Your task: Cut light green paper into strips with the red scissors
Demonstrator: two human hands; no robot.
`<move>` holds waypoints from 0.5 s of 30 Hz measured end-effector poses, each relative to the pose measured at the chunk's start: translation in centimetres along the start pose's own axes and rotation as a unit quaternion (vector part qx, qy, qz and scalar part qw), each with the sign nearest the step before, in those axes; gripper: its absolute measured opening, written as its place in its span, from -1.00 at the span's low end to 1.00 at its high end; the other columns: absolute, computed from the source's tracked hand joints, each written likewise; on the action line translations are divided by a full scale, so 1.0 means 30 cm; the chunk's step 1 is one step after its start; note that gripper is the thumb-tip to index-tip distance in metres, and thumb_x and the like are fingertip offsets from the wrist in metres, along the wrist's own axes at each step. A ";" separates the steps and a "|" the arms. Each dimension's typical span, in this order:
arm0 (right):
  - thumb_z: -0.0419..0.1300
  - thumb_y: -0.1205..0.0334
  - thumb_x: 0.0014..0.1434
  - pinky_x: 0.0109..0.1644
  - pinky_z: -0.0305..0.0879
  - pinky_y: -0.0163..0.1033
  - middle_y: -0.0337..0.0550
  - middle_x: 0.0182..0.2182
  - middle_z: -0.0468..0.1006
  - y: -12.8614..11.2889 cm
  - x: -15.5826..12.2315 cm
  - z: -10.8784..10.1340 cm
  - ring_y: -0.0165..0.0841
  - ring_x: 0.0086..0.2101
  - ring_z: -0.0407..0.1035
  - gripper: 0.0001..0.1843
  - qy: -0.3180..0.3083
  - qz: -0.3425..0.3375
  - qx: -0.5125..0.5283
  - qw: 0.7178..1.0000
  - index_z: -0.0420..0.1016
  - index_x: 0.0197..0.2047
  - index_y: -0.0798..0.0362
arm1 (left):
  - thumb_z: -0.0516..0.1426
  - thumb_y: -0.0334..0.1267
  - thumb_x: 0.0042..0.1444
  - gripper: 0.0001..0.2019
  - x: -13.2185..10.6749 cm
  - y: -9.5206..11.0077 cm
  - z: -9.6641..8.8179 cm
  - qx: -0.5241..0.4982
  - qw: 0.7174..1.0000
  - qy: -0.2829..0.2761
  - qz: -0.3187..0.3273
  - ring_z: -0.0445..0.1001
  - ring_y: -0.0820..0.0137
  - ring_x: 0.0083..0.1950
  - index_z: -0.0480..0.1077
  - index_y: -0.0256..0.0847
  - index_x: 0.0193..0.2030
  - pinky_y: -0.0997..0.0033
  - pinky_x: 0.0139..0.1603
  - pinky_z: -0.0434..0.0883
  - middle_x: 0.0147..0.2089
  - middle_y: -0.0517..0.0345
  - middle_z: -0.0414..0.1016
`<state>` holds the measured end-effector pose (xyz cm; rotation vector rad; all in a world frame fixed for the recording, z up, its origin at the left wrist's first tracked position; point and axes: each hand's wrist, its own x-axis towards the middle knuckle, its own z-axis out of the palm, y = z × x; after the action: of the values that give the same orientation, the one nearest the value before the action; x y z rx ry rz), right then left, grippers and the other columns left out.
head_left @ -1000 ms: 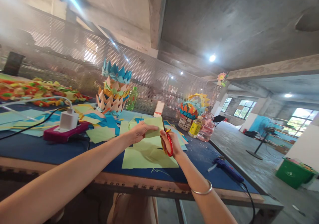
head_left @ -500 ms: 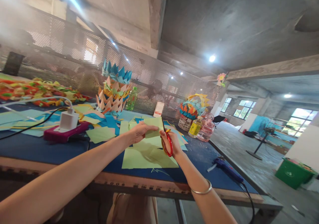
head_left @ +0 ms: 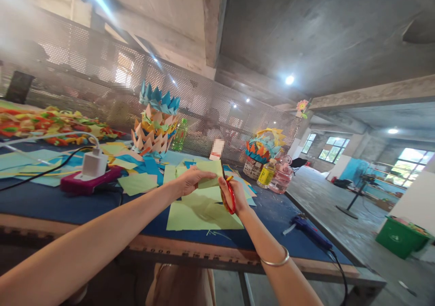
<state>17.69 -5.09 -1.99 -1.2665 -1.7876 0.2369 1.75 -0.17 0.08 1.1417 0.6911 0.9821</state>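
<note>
My left hand (head_left: pixel 192 180) is closed on a light green paper piece (head_left: pixel 210 166), thumb stretched across its face. Fingers wrapped through the handles, my right hand (head_left: pixel 239 196) grips red-handled scissors (head_left: pixel 231 199). The dark blades stand at the right edge of that paper piece; whether they are parted I cannot tell. Below both hands a larger light green sheet (head_left: pixel 204 217) lies flat on the blue tabletop (head_left: pixel 146 208), with thin green trimmings near its front edge. More cut paper (head_left: pixel 139 183) lies to the left of my left hand.
A purple power strip (head_left: pixel 86 183) with a white charger stands on the left. Folded-paper crowns (head_left: pixel 152 138) are stacked behind it. At right are a yellow-labelled bottle (head_left: pixel 267 174), a pink bottle (head_left: pixel 281 179) and a blue glue gun (head_left: pixel 311 231). A green bin (head_left: pixel 399 240) stands on the floor.
Almost nothing differs. Both hands, the paper piece and the scissors stay in nearly the same place, with only a very slight shift of the view.
</note>
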 end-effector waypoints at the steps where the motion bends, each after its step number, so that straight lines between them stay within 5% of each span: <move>1: -0.09 -0.14 0.20 -0.58 0.03 -0.33 -0.29 -0.72 0.19 -0.010 -0.001 -0.006 -0.45 -0.65 0.10 -0.48 -0.002 -0.012 -0.017 1.000 0.07 -0.66 0.01 | 0.34 -0.34 -0.37 -0.84 0.001 0.000 0.000 0.000 1.000 0.001 0.001 0.47 0.39 -0.48 0.49 -0.30 -0.57 0.41 -0.41 0.43 -0.52 0.09 0.53; 15: -0.15 -0.17 0.22 -0.54 0.21 -0.26 -0.26 -0.83 0.17 -0.047 -0.017 -0.024 -0.39 -0.72 0.22 -0.38 -0.038 0.011 0.018 0.999 0.12 -0.75 -0.01 | 0.34 -0.37 -0.35 -0.81 -0.012 0.006 0.008 0.000 1.000 -0.020 -0.009 0.50 0.33 -0.47 0.50 -0.34 -0.51 0.33 -0.36 0.45 -0.50 0.04 0.55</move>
<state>17.34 -6.41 -1.00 -1.2675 -1.8262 0.3319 1.76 -0.57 0.31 1.1497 0.6688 0.9418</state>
